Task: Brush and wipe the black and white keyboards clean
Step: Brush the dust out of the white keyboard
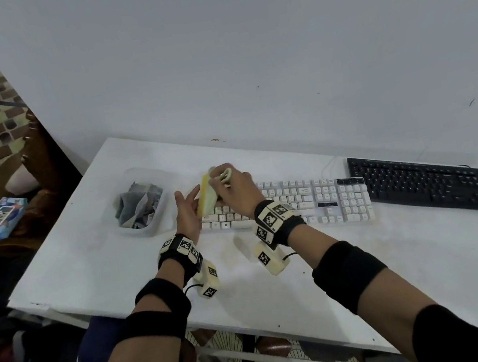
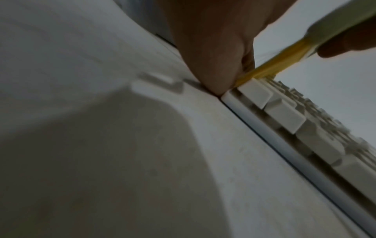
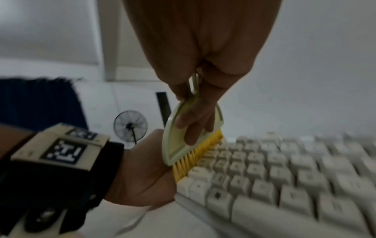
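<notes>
Under the right hand [image 1: 235,192], the white keyboard [image 1: 314,199] shows matt, yellowed plastic keycaps. The brush [image 3: 183,141] in its fingers has a smooth pale plastic body and stiff yellow bristles [image 3: 195,157]. The tabletop [image 1: 102,262] is smooth, faintly stained white.

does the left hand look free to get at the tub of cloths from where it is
Probably yes. The left hand lies open at the white keyboard's left end, holding nothing, and the tub sits just to its left with bare table between.
</notes>
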### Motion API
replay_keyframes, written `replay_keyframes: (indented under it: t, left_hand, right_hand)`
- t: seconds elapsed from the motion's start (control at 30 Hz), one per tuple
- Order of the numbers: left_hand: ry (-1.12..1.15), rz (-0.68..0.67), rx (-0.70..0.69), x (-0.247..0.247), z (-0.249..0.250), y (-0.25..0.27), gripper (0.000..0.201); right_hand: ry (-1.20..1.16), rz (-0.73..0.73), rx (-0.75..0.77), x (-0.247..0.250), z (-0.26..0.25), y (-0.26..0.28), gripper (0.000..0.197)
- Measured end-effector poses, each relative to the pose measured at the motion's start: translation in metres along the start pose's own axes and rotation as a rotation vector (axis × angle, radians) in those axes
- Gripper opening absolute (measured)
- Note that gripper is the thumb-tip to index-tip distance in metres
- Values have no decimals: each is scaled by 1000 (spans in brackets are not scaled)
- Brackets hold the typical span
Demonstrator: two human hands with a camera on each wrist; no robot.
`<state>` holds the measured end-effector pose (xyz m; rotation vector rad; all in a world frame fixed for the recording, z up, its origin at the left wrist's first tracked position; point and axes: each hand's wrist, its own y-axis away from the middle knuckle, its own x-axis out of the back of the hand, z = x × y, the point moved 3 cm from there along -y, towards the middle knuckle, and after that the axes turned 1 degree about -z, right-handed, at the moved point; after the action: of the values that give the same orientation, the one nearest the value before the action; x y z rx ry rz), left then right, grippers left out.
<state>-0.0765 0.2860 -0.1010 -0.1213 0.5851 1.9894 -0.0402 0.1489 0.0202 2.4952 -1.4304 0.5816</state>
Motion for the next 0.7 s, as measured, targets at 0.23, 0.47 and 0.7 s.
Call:
replay_keyframes:
  t: [0.23,0.47,0.7]
  left_hand:
    - [-16,-25,-9,-4,-1,5,70]
    - [6,-44,-28,-3,4,7,62]
    - [-7,-14,-1,-1,1,2,74]
  right_hand:
    - [574,-293,147,-34,-28,-6,29]
    - [597,-226,126,-34,-33,-5,37]
    - [430,-122,158,-18,-24,-5,22]
